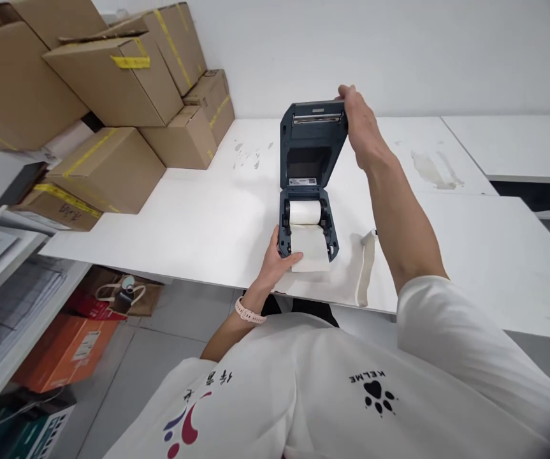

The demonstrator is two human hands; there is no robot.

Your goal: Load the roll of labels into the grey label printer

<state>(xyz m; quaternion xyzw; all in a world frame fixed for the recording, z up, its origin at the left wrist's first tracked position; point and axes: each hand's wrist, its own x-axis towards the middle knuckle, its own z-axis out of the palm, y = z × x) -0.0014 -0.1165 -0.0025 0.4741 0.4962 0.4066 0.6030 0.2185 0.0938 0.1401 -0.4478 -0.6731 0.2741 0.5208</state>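
Note:
A dark grey label printer (332,241) stands on the white table with its lid (287,143) raised and leaning back. Inside its bay sits a white paper roll (304,211), and a strip of label paper (310,245) runs forward over the front edge. My left hand (277,260) grips the printer's front left corner, its thumb lying on the paper strip. Up at the lid's top right corner, my right hand (361,124) is closed around the edge; some of its fingers are hidden behind the lid.
Cardboard boxes (112,166) are stacked at the table's left end. A curled paper strip (365,271) lies right of the printer near the front edge of the white table (198,223). An orange box (71,347) stands on the floor at lower left, beside a shelf.

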